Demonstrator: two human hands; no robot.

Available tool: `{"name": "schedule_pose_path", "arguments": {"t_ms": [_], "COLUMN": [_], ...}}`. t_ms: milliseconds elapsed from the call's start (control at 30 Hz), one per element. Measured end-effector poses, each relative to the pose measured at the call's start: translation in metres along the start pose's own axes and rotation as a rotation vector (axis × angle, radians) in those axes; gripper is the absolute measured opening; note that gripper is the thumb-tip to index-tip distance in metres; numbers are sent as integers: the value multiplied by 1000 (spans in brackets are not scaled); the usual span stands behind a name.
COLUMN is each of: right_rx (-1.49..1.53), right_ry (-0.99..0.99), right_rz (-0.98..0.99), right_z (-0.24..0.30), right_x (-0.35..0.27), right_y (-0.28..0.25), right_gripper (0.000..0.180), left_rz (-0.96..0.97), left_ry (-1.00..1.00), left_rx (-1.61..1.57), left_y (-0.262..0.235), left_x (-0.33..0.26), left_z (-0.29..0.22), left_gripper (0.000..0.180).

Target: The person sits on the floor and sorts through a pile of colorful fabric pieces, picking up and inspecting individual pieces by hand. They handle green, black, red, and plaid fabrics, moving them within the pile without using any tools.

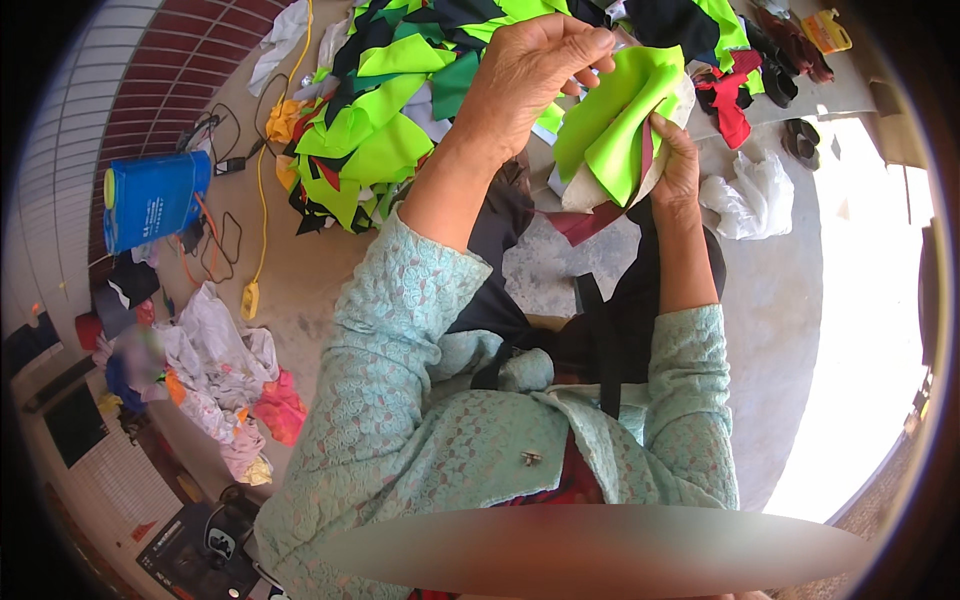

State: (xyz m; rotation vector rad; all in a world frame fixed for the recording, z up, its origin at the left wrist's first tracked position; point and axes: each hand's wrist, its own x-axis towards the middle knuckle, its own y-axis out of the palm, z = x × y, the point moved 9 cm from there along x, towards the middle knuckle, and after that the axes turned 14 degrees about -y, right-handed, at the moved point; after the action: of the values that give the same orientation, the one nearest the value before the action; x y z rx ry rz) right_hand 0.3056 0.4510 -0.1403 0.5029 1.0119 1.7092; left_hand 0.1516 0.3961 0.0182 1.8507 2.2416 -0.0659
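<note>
My right hand (pixel 678 165) grips a stack of fabric pieces (pixel 615 125), its thumb pressed on the right edge. Lime green cloth lies on top, with cream and maroon layers showing beneath. A maroon flap (pixel 583 225) hangs from the lower side of the stack. Just left of the cloth, my left hand (pixel 540 80) is raised with its fingers curled in and thumb close to them; whatever they may pinch is hidden. Beyond both hands spreads a heap of fabric scraps (pixel 385 150) in lime, black, dark green and some orange.
A blue jug (pixel 157 203) and a yellow cord with a yellow plug end (pixel 250 300) are at the left. Crumpled cloths (pixel 225 350) lie nearer. To the right are a white plastic bag (pixel 750 195), dark shoes (pixel 801 142), red scraps (pixel 732 105) and a yellow container (pixel 828 32).
</note>
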Motion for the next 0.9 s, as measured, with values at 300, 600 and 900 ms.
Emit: {"name": "schedule_pose_path", "arguments": {"t_ms": [300,600,900], "right_rx": [-62,-103,-63], "right_ry": [-87,-106,-108], "right_rz": [20,91,16], "right_z": [4,2,11], "right_x": [-1,1,0], "right_y": [6,3,0], "right_gripper": [35,40,39], "left_rz": [-106,-255,-35], "left_ry": [193,295,-28], "left_rx": [933,1230,656], "left_y": [47,67,43], "left_x": [-7,-3,18], "left_z": [26,35,40], "left_gripper": [28,27,23]}}
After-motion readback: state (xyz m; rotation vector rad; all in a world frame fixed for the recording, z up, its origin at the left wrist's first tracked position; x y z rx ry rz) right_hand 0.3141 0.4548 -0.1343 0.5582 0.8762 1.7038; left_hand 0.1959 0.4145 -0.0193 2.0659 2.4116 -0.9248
